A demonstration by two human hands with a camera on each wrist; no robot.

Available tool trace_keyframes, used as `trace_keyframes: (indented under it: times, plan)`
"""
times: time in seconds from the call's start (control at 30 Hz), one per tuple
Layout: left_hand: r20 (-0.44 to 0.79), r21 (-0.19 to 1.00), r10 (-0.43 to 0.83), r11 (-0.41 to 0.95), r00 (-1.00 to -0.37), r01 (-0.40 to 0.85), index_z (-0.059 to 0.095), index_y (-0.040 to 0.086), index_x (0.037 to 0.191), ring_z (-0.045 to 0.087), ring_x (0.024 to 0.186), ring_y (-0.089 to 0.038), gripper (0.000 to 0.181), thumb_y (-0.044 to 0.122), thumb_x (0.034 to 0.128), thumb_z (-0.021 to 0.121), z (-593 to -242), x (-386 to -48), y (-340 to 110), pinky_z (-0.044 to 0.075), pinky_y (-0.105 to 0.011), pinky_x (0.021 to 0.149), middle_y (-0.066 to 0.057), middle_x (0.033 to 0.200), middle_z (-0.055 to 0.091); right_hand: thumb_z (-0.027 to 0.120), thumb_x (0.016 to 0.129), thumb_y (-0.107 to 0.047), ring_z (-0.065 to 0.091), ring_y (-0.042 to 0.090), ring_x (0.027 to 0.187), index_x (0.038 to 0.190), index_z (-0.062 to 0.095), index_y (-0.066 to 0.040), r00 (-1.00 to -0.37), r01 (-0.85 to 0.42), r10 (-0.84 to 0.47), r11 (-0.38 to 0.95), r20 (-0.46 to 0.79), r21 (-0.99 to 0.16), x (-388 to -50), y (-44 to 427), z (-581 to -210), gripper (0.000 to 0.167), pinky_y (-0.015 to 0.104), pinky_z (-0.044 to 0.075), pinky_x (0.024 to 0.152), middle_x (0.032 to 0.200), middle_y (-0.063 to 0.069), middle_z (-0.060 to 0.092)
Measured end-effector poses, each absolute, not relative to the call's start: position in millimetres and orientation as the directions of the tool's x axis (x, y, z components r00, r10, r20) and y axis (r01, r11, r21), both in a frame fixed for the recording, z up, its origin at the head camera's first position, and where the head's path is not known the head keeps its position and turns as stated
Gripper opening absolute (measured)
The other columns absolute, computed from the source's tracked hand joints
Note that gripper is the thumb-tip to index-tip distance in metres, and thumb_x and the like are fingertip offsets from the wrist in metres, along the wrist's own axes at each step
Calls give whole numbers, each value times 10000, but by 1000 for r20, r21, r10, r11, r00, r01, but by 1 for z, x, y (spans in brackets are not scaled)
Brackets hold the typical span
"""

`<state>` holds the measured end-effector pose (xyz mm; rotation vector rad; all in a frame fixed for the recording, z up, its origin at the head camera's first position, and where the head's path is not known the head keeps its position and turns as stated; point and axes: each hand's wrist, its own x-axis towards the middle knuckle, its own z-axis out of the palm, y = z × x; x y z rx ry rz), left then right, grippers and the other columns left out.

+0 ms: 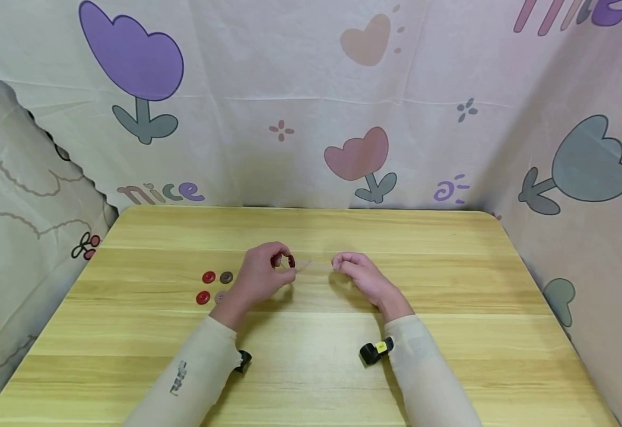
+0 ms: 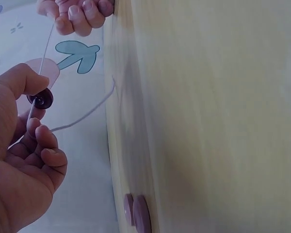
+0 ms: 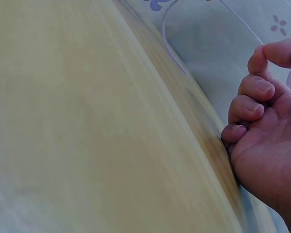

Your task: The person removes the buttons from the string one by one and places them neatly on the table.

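Observation:
Between thumb and index finger my left hand [image 1: 260, 274] pinches a dark red button [image 2: 45, 100], held on edge above the table. A thin white string [image 2: 82, 118] passes through the button, and one loose end hangs in a curve beside it. To the right, my right hand [image 1: 363, 277] pinches the string at its fingertips, its other fingers curled in toward the palm. Between the two hands the string runs nearly straight. In the head view the button shows only as a dark sliver at the left fingertips.
Left of the left hand lie a red button [image 1: 209, 277], a dark grey button [image 1: 227, 277], a second red button [image 1: 202, 298] and a pale greyish button [image 1: 220, 297], partly behind the wrist. The wooden table [image 1: 311, 379] meets a patterned cloth [image 1: 247, 136] at the back.

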<state>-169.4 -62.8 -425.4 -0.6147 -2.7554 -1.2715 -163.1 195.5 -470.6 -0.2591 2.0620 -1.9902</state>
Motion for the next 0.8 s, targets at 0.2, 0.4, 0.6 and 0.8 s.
trace_keyframes:
  times: [0.2,0.4,0.6,0.8]
  plan:
    - [217,703,326,602,-920,379,662,116,955,474,703,-206,225,108,779,803,-424,-172,-72,400,-352,607,-92,771,545,537,946,-97,468,242,994,962,570,94,-951,59,-302,37,-67,-998,-163,195,-470,195,386,372,925,990,57,552]
    - [236,696,316,605,-919,387,662,104,953,466,689,-203,220,123,783,801,-422,-174,-82,399,-359,617,-127,777,549,534,959,-87,466,248,997,962,570,91,-951,63,-303,34,-71,-997,-164,196,-470,181,405,367,939,995,65,549]
    - [231,708,294,604,-928,367,661,98,941,459,683,-205,220,109,771,800,-421,-176,-91,392,-370,635,-152,783,547,530,964,-76,464,236,997,991,556,126,-949,63,-305,53,-76,-997,-164,197,-470,205,404,365,945,989,61,547]
    - [215,712,275,612,-937,344,655,97,951,454,670,-213,219,114,777,787,-422,-177,-100,392,-375,632,-163,783,545,533,965,-84,468,241,998,985,561,122,-950,54,-305,49,-67,-997,-163,196,-470,209,408,364,948,993,71,547]
